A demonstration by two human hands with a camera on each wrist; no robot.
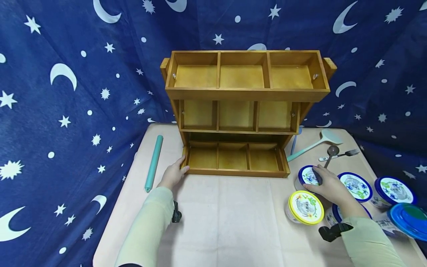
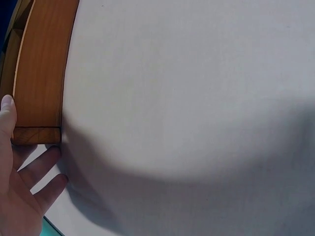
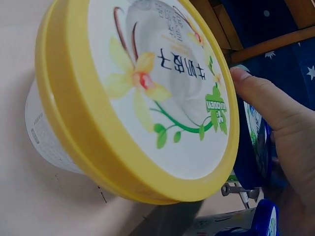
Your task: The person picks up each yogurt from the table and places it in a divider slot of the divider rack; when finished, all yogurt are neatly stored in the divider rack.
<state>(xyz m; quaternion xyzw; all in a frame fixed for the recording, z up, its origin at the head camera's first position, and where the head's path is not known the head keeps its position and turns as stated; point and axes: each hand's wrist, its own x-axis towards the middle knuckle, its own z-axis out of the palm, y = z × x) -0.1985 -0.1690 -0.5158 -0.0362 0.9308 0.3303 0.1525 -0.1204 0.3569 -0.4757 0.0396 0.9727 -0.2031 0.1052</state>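
My left hand [image 1: 173, 174] grips the left front corner of the bottom tray [image 1: 237, 172] of a three-tier wooden rack [image 1: 247, 95]. In the left wrist view, the thumb lies over the tray's edge and the other fingers spread below its end. On the right, my right hand [image 1: 328, 187] holds a tub with a dark blue lid [image 1: 308, 175] across the lid. Its thumb [image 3: 261, 93] presses the lid's rim in the right wrist view, while the other fingers are largely hidden. Just in front stands a tub with a yellow lid [image 1: 306, 207].
More blue-lidded tubs [image 1: 355, 186] crowd the right side, with a lighter blue-lidded tub [image 1: 408, 220] at the edge. Behind them lie a dark spoon [image 1: 333, 150], a fork [image 1: 350, 152] and a pale turner [image 1: 330, 136]. A teal roll [image 1: 154, 163] lies left of the rack.
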